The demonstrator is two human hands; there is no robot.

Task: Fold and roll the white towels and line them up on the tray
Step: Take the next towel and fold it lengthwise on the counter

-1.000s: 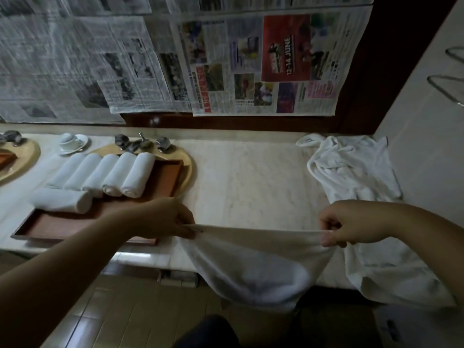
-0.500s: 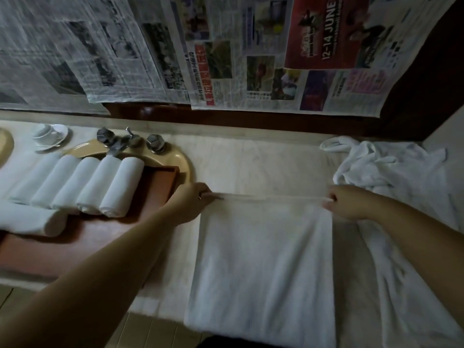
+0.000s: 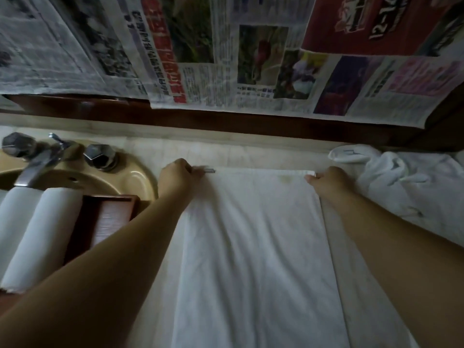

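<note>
White, limp cotton towel [image 3: 253, 247] lies flat on the counter; my left hand [image 3: 175, 179] and right hand [image 3: 331, 182] each pinch a far corner, the soundest hold for such light, floppy cloth.

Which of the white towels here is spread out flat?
The towel on the counter between both hands, which pinch its far corners. The two beside the sink are rolled; the heap at right is crumpled.

The towel [image 3: 251, 247] is running off the bottom edge; the tray [image 3: 110, 217] and rolled towels [image 3: 37, 234] are being cropped at left, and both hands' fingertips are curling out of sight.
</note>
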